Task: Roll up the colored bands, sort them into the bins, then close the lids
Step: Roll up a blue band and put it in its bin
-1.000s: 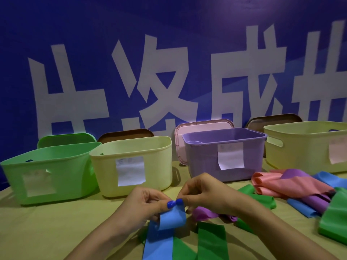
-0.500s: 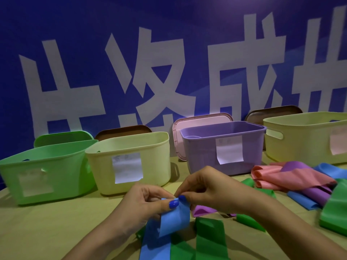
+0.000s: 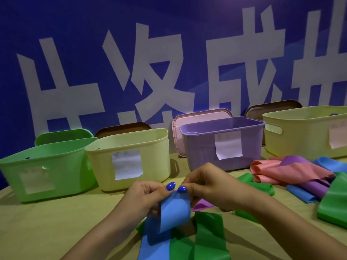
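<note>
both hands (image 3: 148,196) pinching blue band (image 3: 173,212), four bins (image 3: 129,158)

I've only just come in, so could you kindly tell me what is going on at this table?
A person is starting to roll a blue band, pinching its top end with the left hand and right hand. Four open bins stand behind: green bin, yellow bin, purple bin and another yellow bin. Their lids lean behind them. More loose bands lie at right.

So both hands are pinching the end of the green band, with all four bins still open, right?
Not quite: the head view shows the left hand and right hand pinching the end of the blue band, not a green one. All four bins do stand open, lids propped behind them.
</note>
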The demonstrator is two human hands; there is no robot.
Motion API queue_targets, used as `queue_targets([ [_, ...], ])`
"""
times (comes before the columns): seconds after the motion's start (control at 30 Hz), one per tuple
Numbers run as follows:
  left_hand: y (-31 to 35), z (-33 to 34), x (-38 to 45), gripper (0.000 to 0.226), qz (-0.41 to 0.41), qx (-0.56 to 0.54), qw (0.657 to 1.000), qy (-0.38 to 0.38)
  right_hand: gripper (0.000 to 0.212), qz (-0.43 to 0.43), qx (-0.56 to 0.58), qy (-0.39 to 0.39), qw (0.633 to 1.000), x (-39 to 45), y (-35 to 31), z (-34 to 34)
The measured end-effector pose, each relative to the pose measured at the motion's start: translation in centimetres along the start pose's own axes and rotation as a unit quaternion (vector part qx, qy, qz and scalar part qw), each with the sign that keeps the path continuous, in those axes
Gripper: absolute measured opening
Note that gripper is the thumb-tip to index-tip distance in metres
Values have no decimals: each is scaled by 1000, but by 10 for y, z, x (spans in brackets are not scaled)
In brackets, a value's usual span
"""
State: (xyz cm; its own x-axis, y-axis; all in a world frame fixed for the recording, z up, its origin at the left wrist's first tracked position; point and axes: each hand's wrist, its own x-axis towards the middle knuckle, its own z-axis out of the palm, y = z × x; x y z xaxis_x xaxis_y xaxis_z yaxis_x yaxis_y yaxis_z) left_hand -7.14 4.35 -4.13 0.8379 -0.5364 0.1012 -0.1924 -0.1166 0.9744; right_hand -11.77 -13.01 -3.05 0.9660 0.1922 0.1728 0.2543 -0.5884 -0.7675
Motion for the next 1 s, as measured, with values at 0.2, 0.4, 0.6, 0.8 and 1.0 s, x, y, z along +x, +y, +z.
queue_targets([
  [0.2,3,0,-1,29,0,-3,1000,-28,15,15,24,0,1000,1,2,-2],
  [0.4,2,-6,0,18,17,34,999,-32,9,29,51,-1,998,0,0,-3],
  [0.6,5,-6,0,11,22,30,999,-31,7,40,66,-3,997,-1,-2,-5],
  [0.8,6,-2,-2,9,30,35,999,8,5,50,69,18,996,-1,-4,-5],
  [1.0,5,0,0,13,16,-6,999,30,13,78,101,43,991,-2,-8,-2],
])
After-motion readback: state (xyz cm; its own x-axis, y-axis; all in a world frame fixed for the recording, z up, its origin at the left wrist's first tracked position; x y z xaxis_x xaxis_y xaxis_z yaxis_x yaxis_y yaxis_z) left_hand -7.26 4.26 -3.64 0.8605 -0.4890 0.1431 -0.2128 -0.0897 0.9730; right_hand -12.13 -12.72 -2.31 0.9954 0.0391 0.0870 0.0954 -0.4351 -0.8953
